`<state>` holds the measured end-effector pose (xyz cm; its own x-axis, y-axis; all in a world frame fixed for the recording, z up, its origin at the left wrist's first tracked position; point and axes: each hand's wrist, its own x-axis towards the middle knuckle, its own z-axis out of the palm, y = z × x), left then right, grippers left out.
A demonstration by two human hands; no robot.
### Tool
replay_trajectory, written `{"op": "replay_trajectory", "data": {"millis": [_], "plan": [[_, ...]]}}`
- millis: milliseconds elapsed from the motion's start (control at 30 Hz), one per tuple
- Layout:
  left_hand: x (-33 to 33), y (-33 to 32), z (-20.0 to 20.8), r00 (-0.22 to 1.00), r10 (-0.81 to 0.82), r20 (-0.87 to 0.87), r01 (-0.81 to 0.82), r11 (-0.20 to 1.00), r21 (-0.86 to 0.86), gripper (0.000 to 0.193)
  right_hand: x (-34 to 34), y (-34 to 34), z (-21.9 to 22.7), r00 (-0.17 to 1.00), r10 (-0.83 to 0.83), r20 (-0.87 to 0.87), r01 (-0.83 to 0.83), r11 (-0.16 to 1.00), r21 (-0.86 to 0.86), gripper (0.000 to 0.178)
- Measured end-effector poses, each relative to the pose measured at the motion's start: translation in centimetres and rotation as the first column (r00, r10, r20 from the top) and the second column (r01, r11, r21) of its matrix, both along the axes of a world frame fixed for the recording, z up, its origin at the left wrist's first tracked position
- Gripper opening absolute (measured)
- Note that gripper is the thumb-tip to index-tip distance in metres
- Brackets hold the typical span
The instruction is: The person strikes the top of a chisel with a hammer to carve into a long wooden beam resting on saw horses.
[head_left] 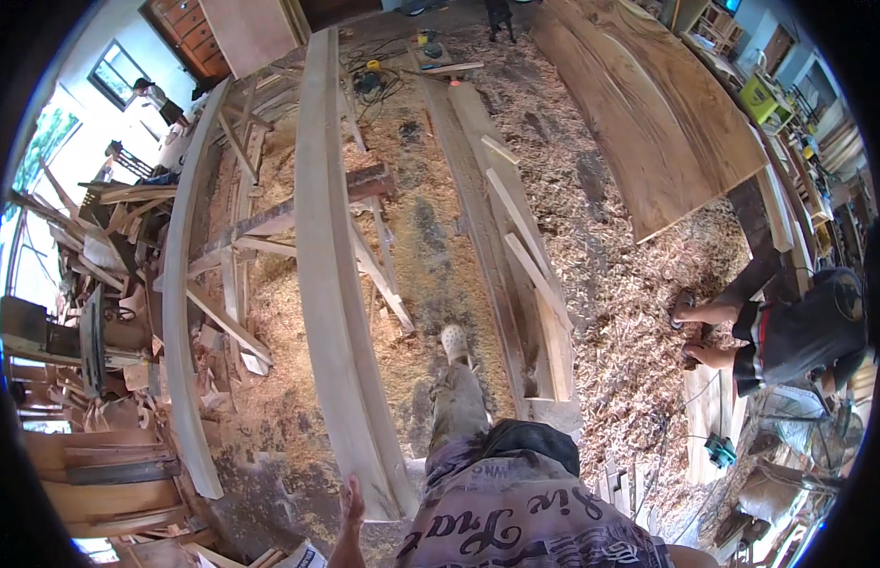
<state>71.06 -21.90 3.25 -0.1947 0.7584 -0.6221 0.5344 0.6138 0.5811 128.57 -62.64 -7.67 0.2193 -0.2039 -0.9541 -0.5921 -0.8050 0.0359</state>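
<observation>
My left hand (pixel 352 504) is beside the near end of a long pale wooden beam (pixel 328 208), at the lower edge of the view. Its fingers look stretched out, and nothing shows in it. Whether it touches the beam's edge I cannot tell. The beam rests across a wooden trestle (pixel 284 220) and runs away from me. Another long pale beam (pixel 186 256) lies on the left over the same support. My right hand is out of view; only a bit of skin shows at the lower right edge.
Planks and thin strips (pixel 527 256) lie on the shaving-covered floor right of my leg. A wide wooden slab (pixel 653 114) is at the far right. A person in dark clothes (pixel 804 327) is at the right, near a green power tool (pixel 720 451). Scrap wood (pixel 108 379) is piled left.
</observation>
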Motion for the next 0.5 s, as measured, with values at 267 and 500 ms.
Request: {"op": "replay_trajectory", "data": {"millis": [267, 500], "plan": [[1.1, 2.0, 1.4, 0.991, -0.081, -0.102, 0.056, 0.971, -0.233, 0.08, 12.5, 33.6, -0.9, 0.706, 0.641, 0.302, -0.708, 0.644, 0.29, 0.031], [-1.3, 12.1, 1.5, 0.872, -0.486, -0.058, 0.33, 0.672, -0.663, 0.097, 23.3, 65.9, 4.9, 0.665, 0.506, 0.549, -0.727, 0.606, 0.323, 0.04]]}}
